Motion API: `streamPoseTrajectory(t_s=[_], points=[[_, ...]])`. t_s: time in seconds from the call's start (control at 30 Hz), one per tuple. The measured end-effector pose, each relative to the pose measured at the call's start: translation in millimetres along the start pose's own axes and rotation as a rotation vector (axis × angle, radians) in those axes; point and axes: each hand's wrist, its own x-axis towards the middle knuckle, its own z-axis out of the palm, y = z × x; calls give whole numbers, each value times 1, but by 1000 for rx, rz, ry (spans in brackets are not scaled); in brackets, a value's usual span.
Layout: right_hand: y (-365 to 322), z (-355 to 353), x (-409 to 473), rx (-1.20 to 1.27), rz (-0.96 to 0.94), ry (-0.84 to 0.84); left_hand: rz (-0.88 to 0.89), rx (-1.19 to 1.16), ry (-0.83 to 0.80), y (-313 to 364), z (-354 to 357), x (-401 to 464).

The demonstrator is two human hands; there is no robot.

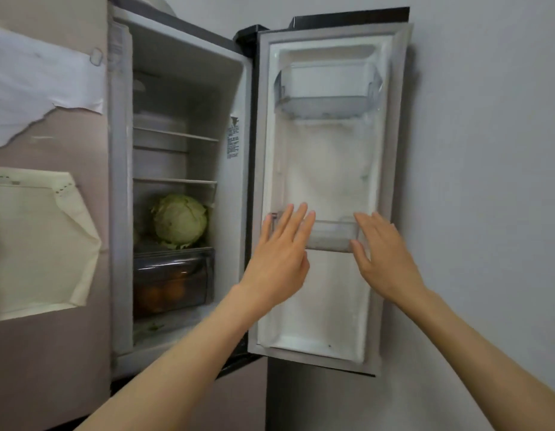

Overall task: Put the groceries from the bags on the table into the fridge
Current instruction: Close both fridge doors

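Observation:
The fridge (183, 88) stands open, its door (326, 169) swung out to the right. A green cabbage (180, 220) sits on the lowest shelf, above a clear drawer (173, 278) that holds orange items. My left hand (281, 259) and my right hand (386, 259) are raised with fingers straight, one at each end of a small clear door bin (332, 236) low on the door. Neither hand holds anything. I cannot tell whether the fingers touch the bin. No grocery bags or table are in view.
A larger clear bin (329, 91) hangs near the top of the door. Two glass shelves (176, 135) sit in the upper fridge, with a white container behind them. Torn paper sheets (40, 241) are stuck on the panel at left. A grey wall (487, 181) is at right.

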Motion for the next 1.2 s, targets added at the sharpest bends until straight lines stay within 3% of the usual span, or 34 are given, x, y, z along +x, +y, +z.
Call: streamPoseTrajectory(t_s=[0.1, 0.23, 0.43, 0.57, 0.77, 0.93, 1.2], points=[[8, 1, 1, 79, 8, -58, -7, 39, -43, 24, 18, 12], [7, 6, 2, 116, 23, -21, 32, 191, 34, 22, 28, 11], [-13, 6, -10, 162, -55, 46, -41, 33, 105, 18, 11, -2], [-33, -1, -18, 47, -264, 114, -140, -53, 120, -9, -13, -23], [-49, 0, -24, -38, -197, 220, -327, -172, 93, -51, -52, -48], [-95, 13, -23, -7, -322, 200, -430, -214, 47, -97, -68, -67], [-186, 48, -11, 30, -516, 214, -386, 48, 127, -157, -88, -113]])
